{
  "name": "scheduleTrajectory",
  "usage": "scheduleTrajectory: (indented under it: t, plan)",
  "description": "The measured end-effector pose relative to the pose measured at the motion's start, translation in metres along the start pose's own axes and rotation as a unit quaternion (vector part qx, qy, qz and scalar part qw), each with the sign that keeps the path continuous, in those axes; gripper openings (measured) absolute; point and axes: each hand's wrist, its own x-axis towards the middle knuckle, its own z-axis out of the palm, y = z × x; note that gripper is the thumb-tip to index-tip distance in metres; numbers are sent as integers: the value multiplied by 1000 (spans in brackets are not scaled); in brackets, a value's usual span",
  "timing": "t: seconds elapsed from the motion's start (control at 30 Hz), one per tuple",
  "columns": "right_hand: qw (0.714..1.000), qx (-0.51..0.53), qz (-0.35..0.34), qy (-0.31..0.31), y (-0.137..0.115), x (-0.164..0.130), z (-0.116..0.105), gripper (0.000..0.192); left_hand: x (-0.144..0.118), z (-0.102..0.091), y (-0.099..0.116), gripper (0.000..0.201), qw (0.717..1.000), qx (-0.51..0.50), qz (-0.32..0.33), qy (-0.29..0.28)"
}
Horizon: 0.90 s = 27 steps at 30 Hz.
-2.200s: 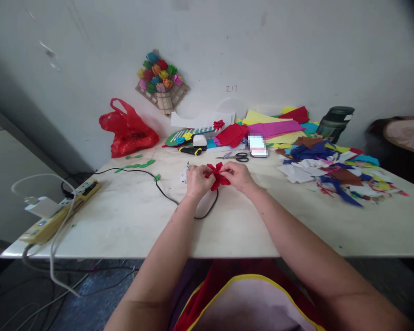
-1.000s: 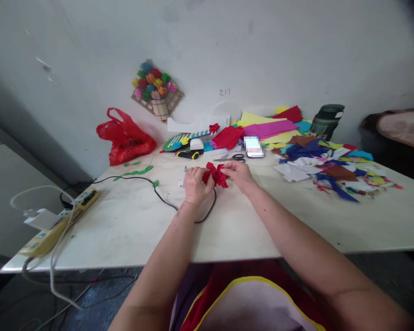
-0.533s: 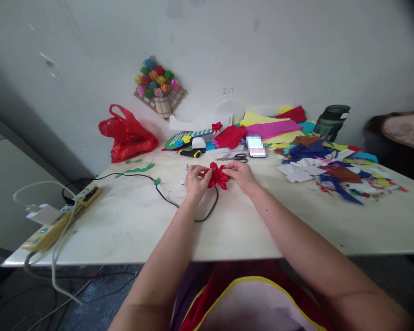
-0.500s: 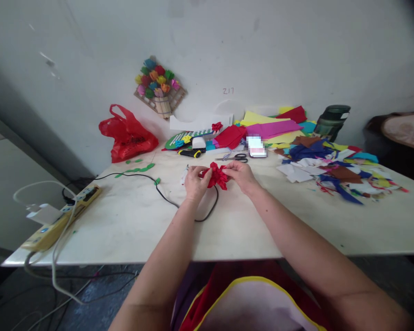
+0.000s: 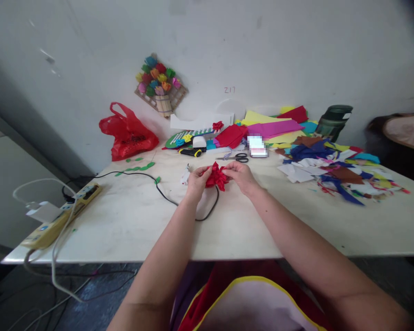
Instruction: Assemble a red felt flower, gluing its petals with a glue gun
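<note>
Red flower (image 5: 216, 177) sits between the fingertips, the left hand (image 5: 197, 180) pinching its left edge and the right hand (image 5: 242, 176) its right. Scissors (image 5: 235, 158) lie just beyond the fingers; nearer than them, a cord (image 5: 212, 211) curves on the table (image 5: 234, 234). Scraps (image 5: 343, 175) spread well right of the fingers, a red bag (image 5: 133, 140) well left.

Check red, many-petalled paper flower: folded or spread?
Spread: the flower shows petals fanning outward, pinched on either side by left hand and right hand.
</note>
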Motion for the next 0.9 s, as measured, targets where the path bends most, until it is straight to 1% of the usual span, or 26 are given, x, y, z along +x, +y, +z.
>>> scheduleTrajectory:
  t: [0.17, 0.27, 0.37, 0.43, 0.5, 0.57, 0.67, 0.8, 0.9]
  plan:
    - [1000, -21, -18, -5, 3, 1, 2, 22, -3, 2, 2, 45, 999, -24, 29, 9]
    - [999, -39, -18, -5, 1, 0, 3, 26, -2, 1, 1, 46, 999, -29, 30, 13]
    - [998, -48, -23, -17, 1, 0, 2, 26, 1, 1, -1, 47, 999, -26, 28, 23]
    - [997, -73, -33, -22, 3, 2, 0, 24, 2, 1, -3, 47, 999, -22, 28, 25]
    - [993, -113, -40, -11, 5, 4, -1, 22, 2, 1, -4, 46, 999, -20, 29, 22]
    - [990, -141, -25, 10, 6, 5, 0, 17, 3, 2, -5, 45, 999, -18, 33, 20]
    - [992, -123, 27, 29, 3, 3, 4, 13, 3, 2, -7, 43, 999, -8, 41, 24]
    - [994, -69, 81, 22, -1, 0, 9, 13, 3, 1, -7, 42, 998, 9, 49, 25]
    - [993, -66, 93, 8, 0, -1, 9, 11, 2, 0, -6, 41, 998, 8, 52, 19]
